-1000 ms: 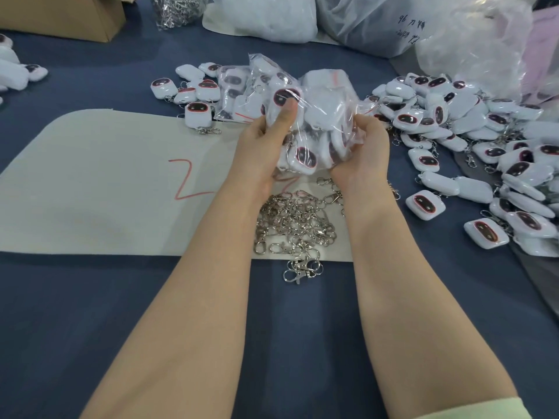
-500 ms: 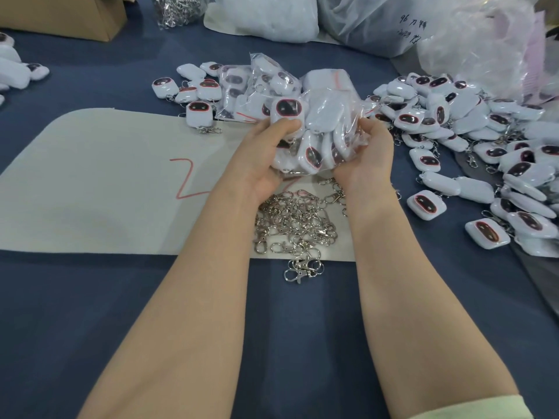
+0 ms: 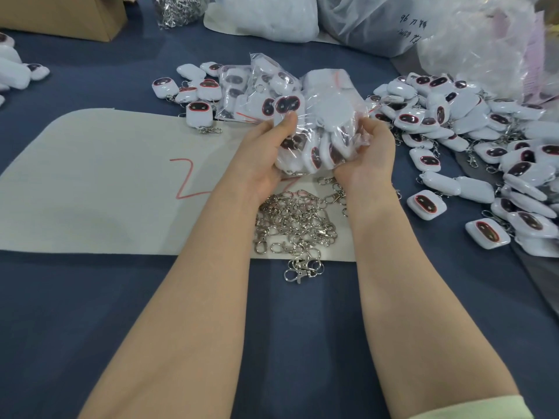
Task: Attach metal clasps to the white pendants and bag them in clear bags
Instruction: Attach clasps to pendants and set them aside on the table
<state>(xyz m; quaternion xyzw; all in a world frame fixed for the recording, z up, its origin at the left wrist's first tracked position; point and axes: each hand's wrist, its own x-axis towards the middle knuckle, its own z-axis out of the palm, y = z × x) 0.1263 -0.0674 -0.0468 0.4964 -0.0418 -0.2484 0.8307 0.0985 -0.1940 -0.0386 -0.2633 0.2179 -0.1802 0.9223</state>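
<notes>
Above the metal clasps [image 3: 295, 225], both hands [image 3: 266, 152] [image 3: 367, 158] cup a clear bag [image 3: 326, 125] of pendants

cardboard box [image 3: 60, 16] cropped at top | sack writing [image 3: 413, 28] illegible | right hand [image 3: 367, 158] fingers behind bag [image 3: 329, 116]

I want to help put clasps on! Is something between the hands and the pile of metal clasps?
Nothing covers the metal clasps; they lie bare on the mat. But the left hand and the right hand, just beyond them, both grip a clear bag stuffed with pendants, so it likely goes down first.
</notes>
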